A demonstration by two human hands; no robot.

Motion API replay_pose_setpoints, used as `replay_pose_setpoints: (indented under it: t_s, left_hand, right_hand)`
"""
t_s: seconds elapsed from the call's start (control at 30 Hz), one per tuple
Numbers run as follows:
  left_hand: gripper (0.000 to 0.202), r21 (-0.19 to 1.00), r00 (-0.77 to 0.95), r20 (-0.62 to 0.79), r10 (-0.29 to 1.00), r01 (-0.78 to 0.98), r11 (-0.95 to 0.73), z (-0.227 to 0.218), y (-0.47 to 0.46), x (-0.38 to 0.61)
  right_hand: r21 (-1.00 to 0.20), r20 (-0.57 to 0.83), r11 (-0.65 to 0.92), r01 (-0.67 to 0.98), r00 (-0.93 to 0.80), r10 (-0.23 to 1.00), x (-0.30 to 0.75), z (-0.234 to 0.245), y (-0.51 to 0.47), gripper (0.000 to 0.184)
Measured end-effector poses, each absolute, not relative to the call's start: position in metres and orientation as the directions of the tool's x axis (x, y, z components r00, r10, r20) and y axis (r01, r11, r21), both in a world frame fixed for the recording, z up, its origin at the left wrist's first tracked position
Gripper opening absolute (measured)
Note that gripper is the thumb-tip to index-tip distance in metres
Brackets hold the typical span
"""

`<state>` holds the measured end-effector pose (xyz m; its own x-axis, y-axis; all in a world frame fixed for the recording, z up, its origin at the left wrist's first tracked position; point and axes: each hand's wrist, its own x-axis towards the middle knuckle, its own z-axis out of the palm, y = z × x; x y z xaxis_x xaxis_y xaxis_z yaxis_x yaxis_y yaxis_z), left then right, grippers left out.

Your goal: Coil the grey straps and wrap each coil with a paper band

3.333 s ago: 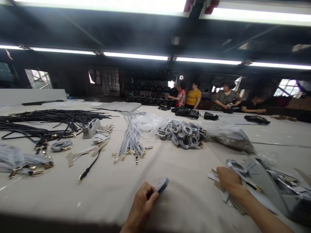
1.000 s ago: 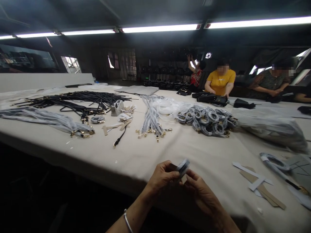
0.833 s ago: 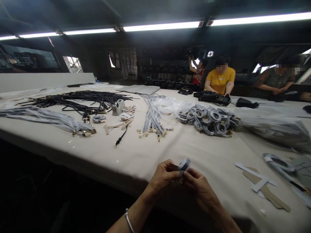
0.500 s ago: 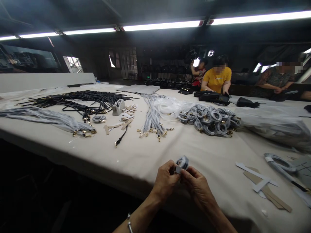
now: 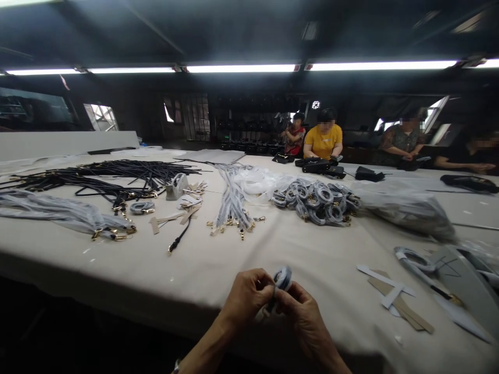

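Both my hands meet over the near edge of a wide cloth-covered table (image 5: 202, 270). My left hand (image 5: 245, 296) and my right hand (image 5: 302, 314) pinch a small coiled grey strap (image 5: 283, 277) between their fingertips. The coil stands up just above my thumbs. Paper strips (image 5: 390, 293) lie on the table to the right of my hands.
A pile of coiled grey straps (image 5: 315, 200) lies mid-table, with straight grey straps (image 5: 232, 208) to its left. Black straps (image 5: 113, 179), a tape dispenser (image 5: 176, 187) and bagged straps (image 5: 58, 213) sit left. A plastic bag (image 5: 405, 208) lies right. Several people (image 5: 323, 140) work at the far side.
My right hand left the paper strips at the right and joined the left on the coiled strap. In the last second both hands keep working the coil in place; the view shifted slightly.
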<state>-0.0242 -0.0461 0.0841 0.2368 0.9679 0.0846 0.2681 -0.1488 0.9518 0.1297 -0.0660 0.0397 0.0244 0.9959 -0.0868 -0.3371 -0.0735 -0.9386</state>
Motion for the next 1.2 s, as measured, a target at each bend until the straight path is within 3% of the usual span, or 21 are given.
replay_pose_setpoints:
  t_s: [0.1, 0.23, 0.5, 0.57, 0.7, 0.77, 0.93, 1.2]
  left_hand:
    - [0.012, 0.872, 0.251, 0.173, 0.952, 0.410, -0.266, 0.082, -0.048, -0.023]
    - [0.015, 0.676, 0.265, 0.360, 0.894, 0.586, -0.446, 0.084, -0.050, -0.021]
    - [0.019, 0.511, 0.234, 0.507, 0.830, 0.694, -0.507, 0.084, -0.067, -0.006]
    - [0.016, 0.546, 0.244, 0.500, 0.831, 0.656, -0.521, 0.087, -0.074, -0.004]
    - [0.034, 0.688, 0.363, 0.430, 0.827, 0.461, -0.560, 0.093, -0.083, -0.006]
    - [0.033, 0.741, 0.374, 0.416, 0.829, 0.390, -0.547, 0.093, -0.082, -0.008]
    - [0.018, 0.824, 0.241, 0.397, 0.886, 0.333, -0.459, 0.090, -0.068, -0.006]
    - [0.006, 0.920, 0.120, 0.219, 0.968, 0.305, -0.246, 0.088, -0.062, 0.009]
  right_hand:
    - [-0.934, -0.112, -0.092, -0.345, 0.036, 0.993, 0.131, 0.036, -0.068, 0.036]
    - [-0.910, -0.165, -0.161, -0.382, -0.023, 0.986, 0.135, 0.039, -0.072, 0.039]
    - [-0.937, -0.101, -0.065, -0.342, 0.088, 0.991, 0.132, 0.050, -0.081, 0.037]
    - [-0.925, -0.097, -0.044, -0.379, 0.122, 0.988, 0.133, 0.049, -0.080, 0.038]
    - [-0.904, -0.103, -0.014, -0.428, 0.186, 0.977, 0.137, 0.053, -0.079, 0.036]
    - [-0.894, -0.122, -0.025, -0.448, 0.190, 0.974, 0.138, 0.055, -0.080, 0.036]
    - [-0.859, -0.170, -0.073, -0.506, 0.148, 0.974, 0.136, 0.052, -0.086, 0.036]
    - [-0.819, -0.187, -0.175, -0.547, -0.035, 0.982, 0.153, 0.056, -0.096, 0.042]
